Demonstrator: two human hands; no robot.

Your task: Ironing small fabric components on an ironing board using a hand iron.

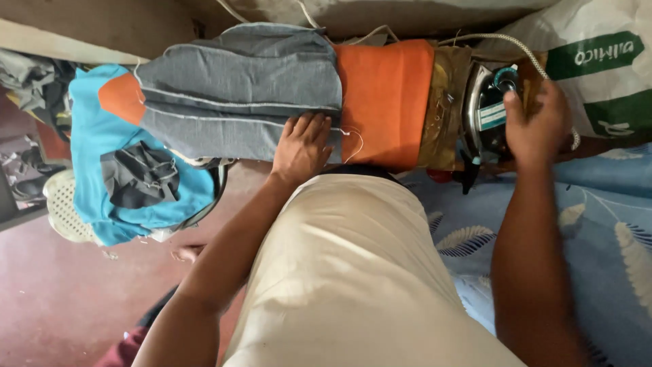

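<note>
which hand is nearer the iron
Right. The right hand is on the iron, gripping its top at the board's end. The left hand lies flat on the grey cloth, well away from it.

A smooth dark-red floor [61,299] fills the lower left, with a white perforated plastic basket [62,207] standing on it beside a heap of bright blue cloth [102,170]. To the right lies a pale blue sheet with a white leaf print [598,231], and above it a white woven sack with green panels [604,61]. Soft, even light falls over everything.
</note>
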